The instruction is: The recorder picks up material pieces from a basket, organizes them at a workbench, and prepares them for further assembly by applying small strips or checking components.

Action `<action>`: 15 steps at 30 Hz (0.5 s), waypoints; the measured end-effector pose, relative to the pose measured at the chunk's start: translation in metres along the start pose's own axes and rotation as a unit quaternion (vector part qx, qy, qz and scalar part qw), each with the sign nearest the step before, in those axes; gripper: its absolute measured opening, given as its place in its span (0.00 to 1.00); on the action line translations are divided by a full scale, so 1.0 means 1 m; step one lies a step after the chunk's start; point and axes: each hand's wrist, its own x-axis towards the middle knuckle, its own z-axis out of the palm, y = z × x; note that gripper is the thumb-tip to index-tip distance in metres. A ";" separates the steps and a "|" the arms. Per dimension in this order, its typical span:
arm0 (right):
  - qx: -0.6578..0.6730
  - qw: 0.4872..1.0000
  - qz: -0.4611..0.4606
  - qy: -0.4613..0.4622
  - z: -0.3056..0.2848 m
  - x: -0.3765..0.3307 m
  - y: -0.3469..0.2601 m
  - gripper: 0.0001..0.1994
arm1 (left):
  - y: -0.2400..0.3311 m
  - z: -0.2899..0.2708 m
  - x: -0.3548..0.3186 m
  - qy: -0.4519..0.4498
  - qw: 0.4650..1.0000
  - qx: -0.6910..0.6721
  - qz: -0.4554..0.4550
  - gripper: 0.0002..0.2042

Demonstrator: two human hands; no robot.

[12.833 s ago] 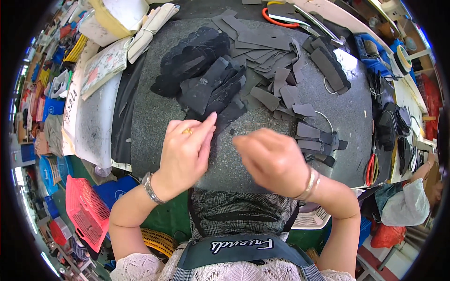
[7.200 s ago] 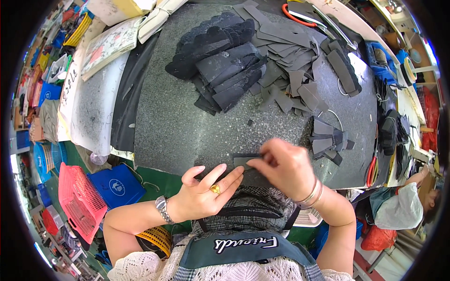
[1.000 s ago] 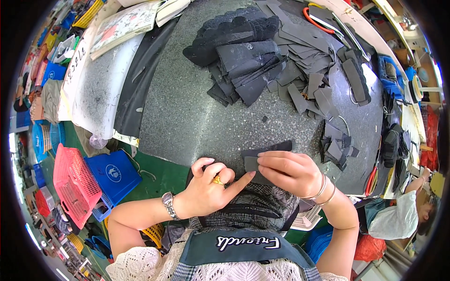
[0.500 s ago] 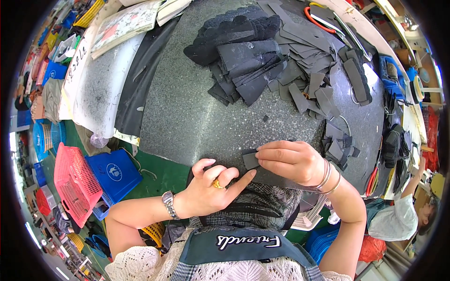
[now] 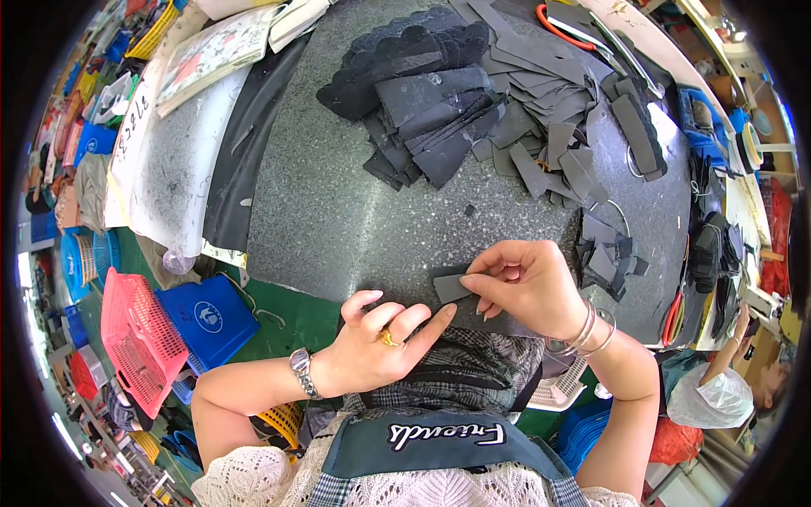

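My right hand (image 5: 524, 287) pinches the right end of a small dark grey flat piece (image 5: 449, 289) between thumb and forefinger, at the near edge of the speckled work surface (image 5: 312, 228). A blacker edge shows along the far side of that piece; whether it is a second layer I cannot tell. My left hand (image 5: 380, 338) holds nothing. Its forefinger points toward the piece from the near side without touching it, and the other fingers are bent and apart. A tiny dark square (image 5: 469, 210) lies farther out on the surface.
Stacked black scalloped pieces (image 5: 380, 63) and loose grey strips (image 5: 541, 93) cover the far side. Small scraps (image 5: 604, 253) lie at the right. Red-handled scissors (image 5: 562, 32) rest at the far right. Left of the table stand a pink basket (image 5: 139, 338) and a blue bin (image 5: 207, 317). Another person (image 5: 714, 393) sits at right.
My right hand has turned, its fingers curling under into a thumb-and-forefinger pinch. The piece has shifted slightly left. My left hand has barely moved.
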 end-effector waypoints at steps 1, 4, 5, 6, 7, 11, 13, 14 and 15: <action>0.001 1.000 0.000 0.002 0.001 0.000 -0.001 0.05 | 0.000 0.000 0.001 0.008 1.000 0.000 -0.001 0.18; -0.074 0.996 -0.026 0.031 0.001 0.000 -0.003 0.07 | -0.005 -0.010 0.013 -0.054 0.998 -0.006 0.021 0.16; -0.261 0.945 -0.170 0.102 -0.006 -0.002 -0.002 0.09 | -0.005 -0.010 0.014 -0.053 0.998 -0.008 0.025 0.16; -0.430 0.834 -0.307 0.160 -0.014 -0.001 -0.002 0.11 | -0.003 -0.012 0.013 -0.054 0.998 -0.007 0.014 0.16; -0.423 0.846 -0.263 0.191 -0.027 -0.001 -0.004 0.14 | -0.002 -0.013 0.013 -0.056 0.998 -0.006 0.004 0.16; -0.460 0.810 -0.336 0.141 -0.011 -0.008 -0.008 0.16 | -0.006 -0.014 0.025 -0.044 0.997 -0.055 0.002 0.15; -0.400 0.857 -0.308 0.106 -0.017 -0.011 0.004 0.14 | -0.026 -0.019 0.051 -0.028 0.985 -0.166 -0.043 0.17; -0.399 0.853 -0.316 0.114 -0.022 -0.016 0.003 0.12 | -0.037 -0.016 0.064 0.044 0.990 -0.132 -0.031 0.19; -0.396 0.849 -0.327 0.123 -0.028 -0.021 0.001 0.11 | -0.048 -0.015 0.079 0.076 0.991 -0.103 -0.026 0.21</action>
